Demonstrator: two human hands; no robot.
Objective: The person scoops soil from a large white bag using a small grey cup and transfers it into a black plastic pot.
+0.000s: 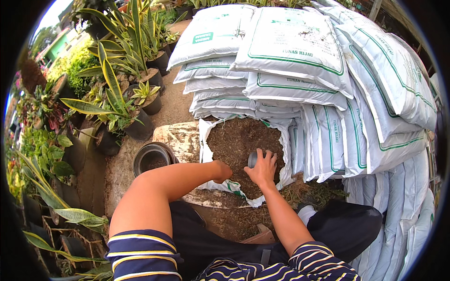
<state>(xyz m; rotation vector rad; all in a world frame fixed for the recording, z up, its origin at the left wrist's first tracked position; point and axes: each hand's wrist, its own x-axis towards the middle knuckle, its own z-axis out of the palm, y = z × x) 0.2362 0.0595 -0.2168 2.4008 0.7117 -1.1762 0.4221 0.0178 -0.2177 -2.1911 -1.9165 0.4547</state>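
Note:
An opened white sack (205, 140) lies in front of me, its torn edges spread around dark brown soil (243, 140). My right hand (264, 169) is over the soil, its fingers wrapped round a small grey pot (252, 160) that is partly hidden by the hand. Bent at the wrist, my left hand (222, 172) is at the near left side of the sack opening, over the soil's edge. Its fingers point down and are hidden, so whether it grips the sack edge cannot be made out.
Round black pots (152, 158) stand left of the sack, on the brown-stained ground. Stacked white sacks with green trim (290, 42) rise behind and to the right. Potted snake plants (115, 96) line the left. My bent leg (347, 227) is at the lower right.

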